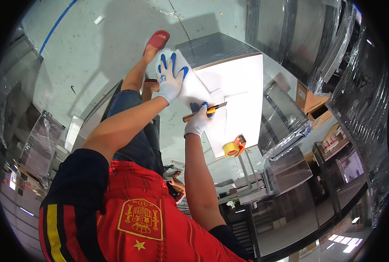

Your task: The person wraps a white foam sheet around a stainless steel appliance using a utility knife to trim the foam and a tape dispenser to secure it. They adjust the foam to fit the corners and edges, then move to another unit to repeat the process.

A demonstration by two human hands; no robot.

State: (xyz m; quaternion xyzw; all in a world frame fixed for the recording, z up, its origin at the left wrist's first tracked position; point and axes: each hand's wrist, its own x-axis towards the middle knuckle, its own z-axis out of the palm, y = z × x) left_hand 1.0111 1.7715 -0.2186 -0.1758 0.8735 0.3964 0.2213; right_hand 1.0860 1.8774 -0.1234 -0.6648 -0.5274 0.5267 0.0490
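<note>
My left hand [170, 79], in a white glove with blue fingertips, lies with spread fingers on a white foam block [191, 87]. The block leans against the near left side of a large box with a bright white top [242, 105]. My right hand [198, 120], gloved the same way, is closed around a utility knife [211, 109] with an orange and black handle. Its dark blade points right, over the white surface. A tape dispenser [234, 147] with an orange-red frame and a yellow roll sits at the near right corner of the box top.
Film-wrapped panels [286, 35] stand at the far right, with another wrapped stack [284, 122] beside the box. Open cardboard boxes [310, 102] lie beyond it. Wrapped goods [19, 78] line the left. Pale green floor [85, 52] carries a blue line [57, 26].
</note>
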